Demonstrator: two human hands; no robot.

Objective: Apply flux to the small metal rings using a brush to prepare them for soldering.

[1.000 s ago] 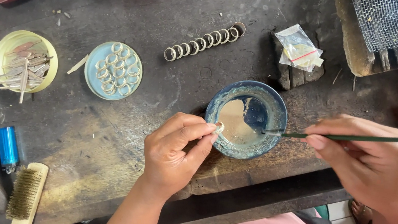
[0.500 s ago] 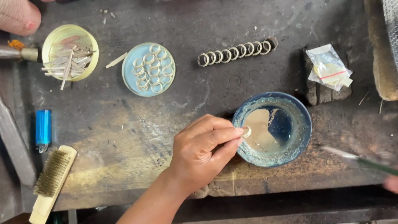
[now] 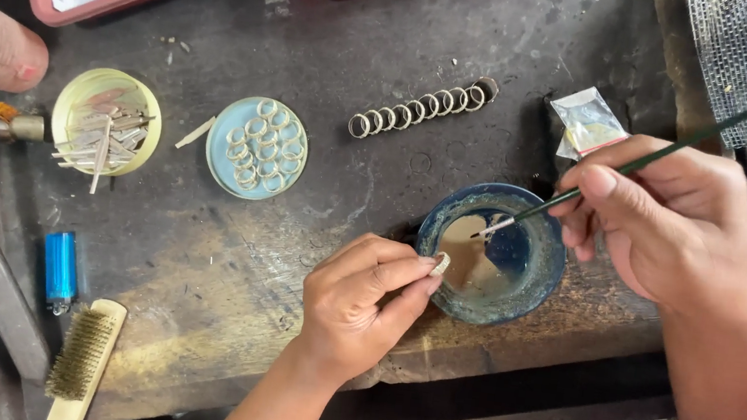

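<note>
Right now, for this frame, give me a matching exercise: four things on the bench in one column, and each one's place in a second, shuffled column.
Things:
1. thin paintbrush
2. small ring
3. blue lighter
4. row of rings

Places:
A. lying on the bench above the blue bowl
B. pinched in the left hand at the bowl's rim
C. held in the right hand, tip inside the bowl
D. beside the wire brush, at the bench's left

Pairs: 1-C, 2-B, 3-D, 4-A
</note>
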